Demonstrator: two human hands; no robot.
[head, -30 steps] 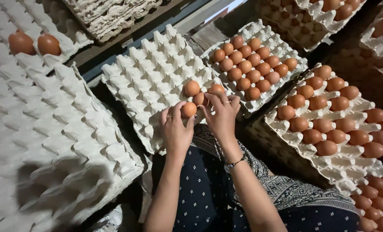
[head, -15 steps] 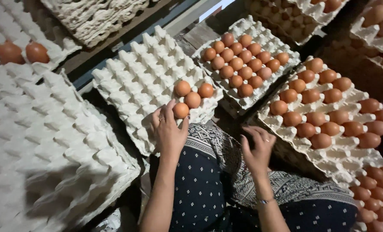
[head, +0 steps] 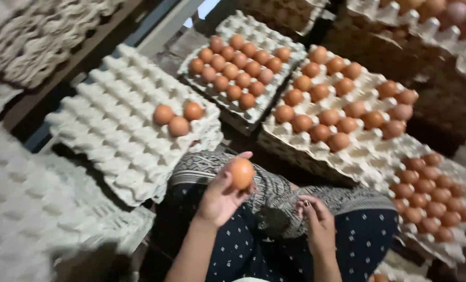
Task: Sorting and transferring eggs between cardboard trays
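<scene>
The left hand [head: 220,196] is raised over the lap, its fingers and thumb curled round a single brown egg [head: 241,173] — the egg sits at the fingertips, clear of every tray and just in front of the patterned cloth on the person's knees. The right hand [head: 316,222] hangs lower and to the side, fingers loosely bent and slightly apart, pinching nothing; it rests close above the dark dotted fabric [head: 243,250] of the lap.

Just beyond the left hand lies a pale grey moulded-pulp egg tray [head: 113,130], almost bare, with three brown eggs [head: 178,116] grouped touching one another near its far right corner. Farther back stands a second pulp tray filled with rows of brown eggs [head: 241,68], and to its right a larger tray, partly filled [head: 337,112]. Another loaded tray [head: 431,193] lies near the right knee — its near edge blurs out. A stack of bare pulp trays [head: 29,209] fills the left foreground.
</scene>
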